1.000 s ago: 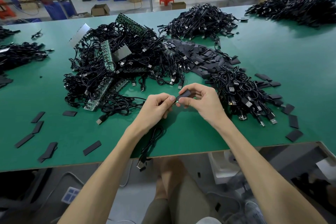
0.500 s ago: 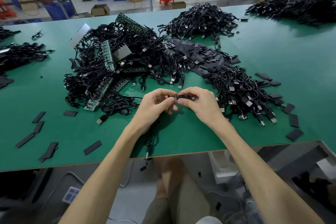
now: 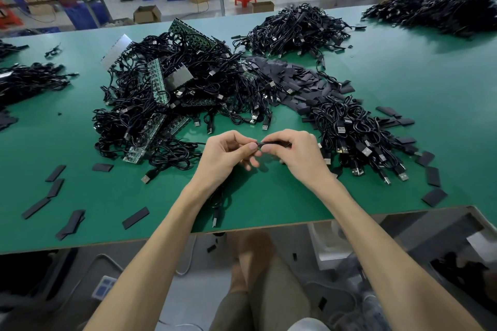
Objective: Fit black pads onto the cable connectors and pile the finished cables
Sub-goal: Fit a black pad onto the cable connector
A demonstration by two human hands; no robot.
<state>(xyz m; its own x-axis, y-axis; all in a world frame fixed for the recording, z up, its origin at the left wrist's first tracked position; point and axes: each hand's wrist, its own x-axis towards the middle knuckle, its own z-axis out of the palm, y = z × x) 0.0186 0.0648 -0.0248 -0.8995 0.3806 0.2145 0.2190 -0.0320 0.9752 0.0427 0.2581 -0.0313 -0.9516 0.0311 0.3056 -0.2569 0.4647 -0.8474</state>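
Drawn upward since a second ago, the loose plug (image 3: 214,222) of the cable (image 3: 219,200) lies just inside the green table (image 3: 282,204)'s near edge. At centre frame, over bare green, the left hand (image 3: 226,154) pinches the connector (image 3: 258,144); the right hand (image 3: 295,154) curls its fingers (image 3: 279,137) round a slim black pad (image 3: 271,143).

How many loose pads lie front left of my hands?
6 pads: one by the cable pile, three in a row farther left, two near the front edge; one may be stacked, left-edge heap uncounted.
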